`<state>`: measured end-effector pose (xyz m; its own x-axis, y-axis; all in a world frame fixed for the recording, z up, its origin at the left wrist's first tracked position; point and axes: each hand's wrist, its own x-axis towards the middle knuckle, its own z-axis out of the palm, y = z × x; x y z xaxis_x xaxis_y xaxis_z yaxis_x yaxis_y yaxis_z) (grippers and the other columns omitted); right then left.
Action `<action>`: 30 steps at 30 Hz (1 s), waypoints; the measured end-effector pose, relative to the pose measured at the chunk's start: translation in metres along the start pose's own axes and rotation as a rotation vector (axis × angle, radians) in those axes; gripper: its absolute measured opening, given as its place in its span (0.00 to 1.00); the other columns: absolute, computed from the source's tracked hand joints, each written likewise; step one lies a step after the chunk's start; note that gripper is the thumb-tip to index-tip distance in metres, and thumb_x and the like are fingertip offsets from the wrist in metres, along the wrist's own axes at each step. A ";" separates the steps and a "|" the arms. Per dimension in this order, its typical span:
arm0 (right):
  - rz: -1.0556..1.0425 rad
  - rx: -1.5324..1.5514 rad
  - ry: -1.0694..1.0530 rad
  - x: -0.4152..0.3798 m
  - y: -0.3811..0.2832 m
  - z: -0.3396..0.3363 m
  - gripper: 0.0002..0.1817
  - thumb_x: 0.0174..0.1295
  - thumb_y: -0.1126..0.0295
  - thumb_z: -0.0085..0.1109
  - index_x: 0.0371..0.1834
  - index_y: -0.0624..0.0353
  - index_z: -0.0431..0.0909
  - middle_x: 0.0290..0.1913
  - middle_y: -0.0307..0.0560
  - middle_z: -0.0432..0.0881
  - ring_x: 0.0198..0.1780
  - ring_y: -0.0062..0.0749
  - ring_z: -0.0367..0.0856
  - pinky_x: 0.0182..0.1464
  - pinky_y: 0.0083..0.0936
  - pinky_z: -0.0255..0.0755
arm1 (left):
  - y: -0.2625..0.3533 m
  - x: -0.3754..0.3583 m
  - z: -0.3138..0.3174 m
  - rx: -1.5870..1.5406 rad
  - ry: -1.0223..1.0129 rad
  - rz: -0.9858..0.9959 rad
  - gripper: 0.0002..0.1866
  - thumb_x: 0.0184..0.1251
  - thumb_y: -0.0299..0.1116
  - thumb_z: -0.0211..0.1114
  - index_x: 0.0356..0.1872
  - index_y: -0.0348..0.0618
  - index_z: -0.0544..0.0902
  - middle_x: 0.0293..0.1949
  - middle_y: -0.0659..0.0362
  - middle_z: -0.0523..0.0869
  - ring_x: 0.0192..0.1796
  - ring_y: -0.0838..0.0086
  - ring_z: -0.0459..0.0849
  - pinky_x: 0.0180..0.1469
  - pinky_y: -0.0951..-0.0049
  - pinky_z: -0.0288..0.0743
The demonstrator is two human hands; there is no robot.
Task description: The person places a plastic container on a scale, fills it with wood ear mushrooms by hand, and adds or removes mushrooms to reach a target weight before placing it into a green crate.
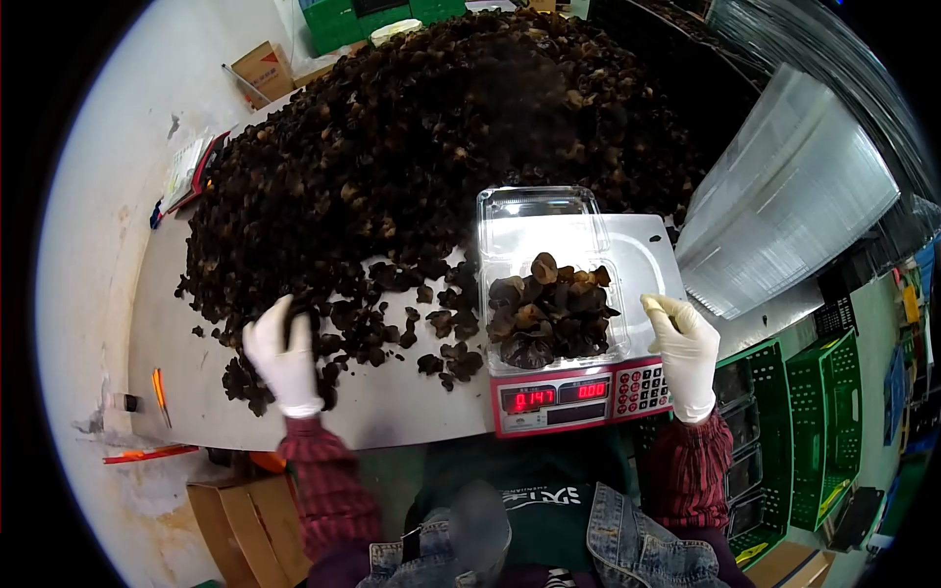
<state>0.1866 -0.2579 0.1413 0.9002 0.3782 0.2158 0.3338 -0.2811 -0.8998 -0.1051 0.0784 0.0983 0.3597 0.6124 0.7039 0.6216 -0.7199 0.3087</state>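
Observation:
A clear plastic box with its lid folded back rests on a red and white scale (647, 257), with dark wood-ear-like pieces (551, 312) heaped in it. Red digits on the scale read 0.147 and 0.00. My left hand (284, 355), in a pale glove, is at the front edge of the large dark pile (392, 147), thumb and fingers apart; nothing shows between them. To the right of the box, my gloved right hand (682, 351) hovers over the scale's right edge with thumb and fingertips together. Whatever it may hold is too small to make out.
Stacked clear plastic boxes (794, 196) lean at the right of the table (421, 416). Green crates (823, 421) stand below right. Loose dark pieces lie between the pile and scale. Cardboard boxes (250, 529) are below left, and an orange-handled tool (161, 397) lies at the left.

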 end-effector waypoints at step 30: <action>-0.103 -0.092 0.079 0.009 -0.011 0.037 0.12 0.65 0.69 0.63 0.47 0.63 0.82 0.28 0.42 0.81 0.22 0.18 0.71 0.27 0.18 0.67 | 0.069 -0.091 0.105 -0.720 -0.370 -0.242 0.06 0.58 0.21 0.68 0.36 0.39 0.84 0.39 0.57 0.84 0.42 0.67 0.82 0.46 0.72 0.76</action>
<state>0.1805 -0.2189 0.1386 0.8779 0.3395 0.3377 0.4464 -0.3250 -0.8337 -0.0221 0.0071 -0.0119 0.5566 0.7534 0.3501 0.1603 -0.5109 0.8446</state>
